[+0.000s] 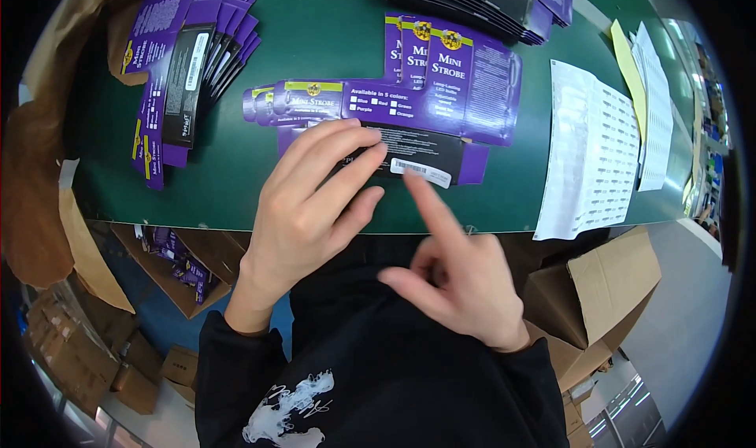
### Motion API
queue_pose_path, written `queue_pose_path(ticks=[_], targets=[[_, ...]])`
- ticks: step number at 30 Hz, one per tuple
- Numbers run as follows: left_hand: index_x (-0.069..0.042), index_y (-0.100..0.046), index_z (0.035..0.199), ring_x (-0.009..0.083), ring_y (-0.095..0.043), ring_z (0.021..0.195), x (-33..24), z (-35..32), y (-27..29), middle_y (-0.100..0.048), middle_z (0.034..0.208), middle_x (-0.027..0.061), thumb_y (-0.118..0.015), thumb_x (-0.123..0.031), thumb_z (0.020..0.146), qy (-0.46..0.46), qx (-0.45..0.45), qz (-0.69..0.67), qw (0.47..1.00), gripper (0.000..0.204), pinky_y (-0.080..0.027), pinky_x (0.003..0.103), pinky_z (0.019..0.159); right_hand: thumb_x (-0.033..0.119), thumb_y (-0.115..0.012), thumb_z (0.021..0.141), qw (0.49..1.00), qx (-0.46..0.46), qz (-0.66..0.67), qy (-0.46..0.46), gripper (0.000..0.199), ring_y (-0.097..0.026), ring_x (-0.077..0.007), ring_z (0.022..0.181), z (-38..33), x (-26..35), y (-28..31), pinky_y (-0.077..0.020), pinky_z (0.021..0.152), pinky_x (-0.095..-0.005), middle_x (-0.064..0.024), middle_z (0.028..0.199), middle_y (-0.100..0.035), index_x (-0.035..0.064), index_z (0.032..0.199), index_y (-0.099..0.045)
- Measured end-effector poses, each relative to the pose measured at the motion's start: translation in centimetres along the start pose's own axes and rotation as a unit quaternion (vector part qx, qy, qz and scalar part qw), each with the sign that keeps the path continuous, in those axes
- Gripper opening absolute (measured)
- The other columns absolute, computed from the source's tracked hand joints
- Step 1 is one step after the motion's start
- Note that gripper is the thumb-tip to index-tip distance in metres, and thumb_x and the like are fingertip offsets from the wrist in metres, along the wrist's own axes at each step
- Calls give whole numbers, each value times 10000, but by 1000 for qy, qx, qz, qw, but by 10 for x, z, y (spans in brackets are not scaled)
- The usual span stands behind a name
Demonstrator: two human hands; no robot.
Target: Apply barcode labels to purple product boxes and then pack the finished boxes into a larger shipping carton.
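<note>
Flattened purple and black box blanks (425, 105) lie in a small overlapping stack on the green table before me. My left hand (307, 200) rests over the top blank, fingers stretched across its black panel and thumb apart. A white barcode label (420, 172) sits on that panel near its lower edge. My right hand (465, 279) points its index finger at the label, the tip touching or just over it. Its thumb sticks out while the other fingers curl in, and I see nothing held. Part of the blank is hidden under my left hand.
A fanned pile of labelled blanks (193, 66) lies at the left, and a thicker stack of blanks (480, 3) at the back. Barcode label sheets (587, 153) lie at the right. Below the table edge stand an open carton (610, 290) and a carton with purple boxes (193, 290).
</note>
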State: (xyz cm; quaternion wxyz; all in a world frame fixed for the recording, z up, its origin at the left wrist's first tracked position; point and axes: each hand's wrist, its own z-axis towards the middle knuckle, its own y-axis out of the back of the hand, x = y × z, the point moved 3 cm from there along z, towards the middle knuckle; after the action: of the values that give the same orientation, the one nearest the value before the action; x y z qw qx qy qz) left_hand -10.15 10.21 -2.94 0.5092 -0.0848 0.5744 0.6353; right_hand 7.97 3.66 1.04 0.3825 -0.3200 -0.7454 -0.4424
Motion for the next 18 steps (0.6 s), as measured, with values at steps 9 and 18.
queue_pose_path(ticks=[9, 18], targets=[[47, -712, 1099, 371, -654, 1141, -5, 3, 2, -683, 1191, 151, -785, 0, 747, -38, 4, 4, 999, 363, -554, 446, 948, 254, -799, 879, 984, -78, -147, -61, 986, -640, -195, 495, -10, -10, -30, -519, 542, -296, -25, 566, -618, -107, 1582, -208], [32, -743, 1107, 372, -658, 1150, -2, -1, 0, -708, 1179, 155, -730, 0, 812, -9, -3, 9, 1000, 297, -526, 455, 985, 259, -798, 872, 975, -142, -156, 70, 1034, -624, -215, 455, 2, -16, -42, -509, 483, -326, -21, 555, -599, -125, 1584, -155]])
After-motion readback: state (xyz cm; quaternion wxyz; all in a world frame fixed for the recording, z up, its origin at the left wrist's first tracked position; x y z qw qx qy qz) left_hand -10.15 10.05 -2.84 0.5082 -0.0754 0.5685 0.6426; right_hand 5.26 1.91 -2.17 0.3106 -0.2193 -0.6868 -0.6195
